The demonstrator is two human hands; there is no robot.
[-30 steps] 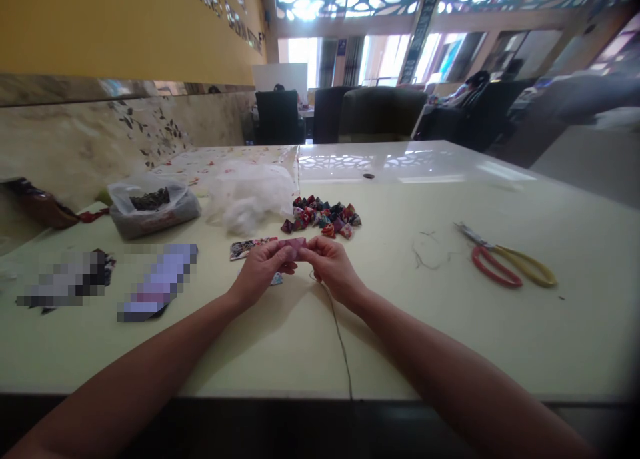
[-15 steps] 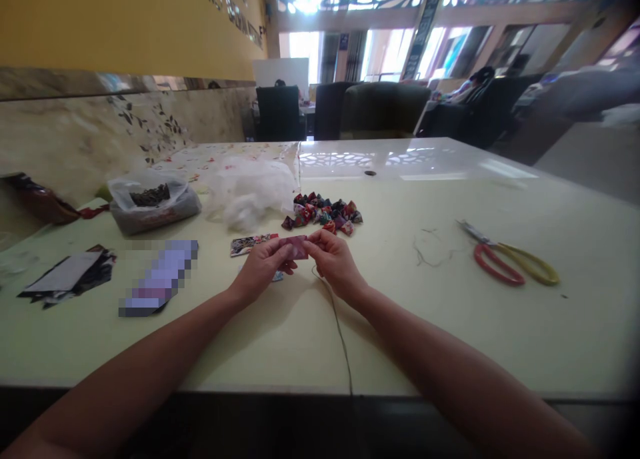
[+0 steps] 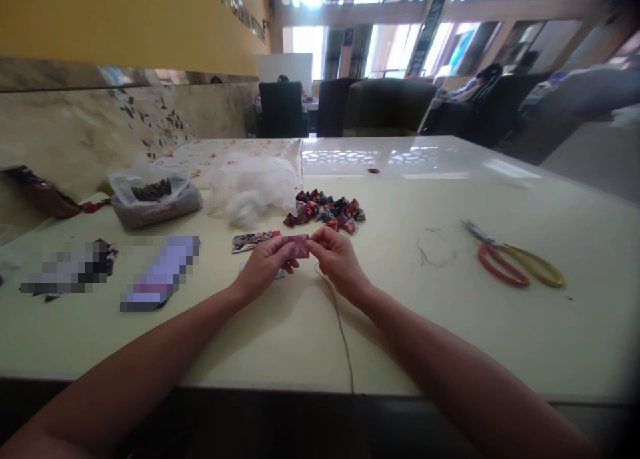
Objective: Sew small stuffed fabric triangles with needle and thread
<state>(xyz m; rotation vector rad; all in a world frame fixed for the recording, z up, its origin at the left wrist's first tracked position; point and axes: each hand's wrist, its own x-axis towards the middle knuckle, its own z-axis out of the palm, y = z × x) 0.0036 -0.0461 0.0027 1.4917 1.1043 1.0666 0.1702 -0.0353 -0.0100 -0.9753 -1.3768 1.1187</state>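
Observation:
A small reddish-pink piece of patterned fabric [image 3: 300, 246] is stretched between my two hands above the table. My left hand [image 3: 273, 255] grips its left side, thumb on top. The fingertips of my right hand [image 3: 334, 251] are pinched at its right edge; whether a needle is in them is too small to see. From under my right hand a dark thread [image 3: 341, 322] runs down past the table's front edge. Just behind my left hand lies a patterned fabric strip [image 3: 246, 241]. A light bluish scrap is partly hidden beneath that hand.
Behind my hands lies a pile of small stuffed fabric pieces [image 3: 327, 210]. White stuffing in a clear bag [image 3: 253, 189] and a plastic bag of dark material [image 3: 155, 202] stand left of it. Scissors [image 3: 507, 255] and loose thread [image 3: 436, 249] lie right; a phone-like object [image 3: 163, 272] lies left.
The view has shifted slightly. Both hands keep the same hold on the fabric, with hardly any visible movement.

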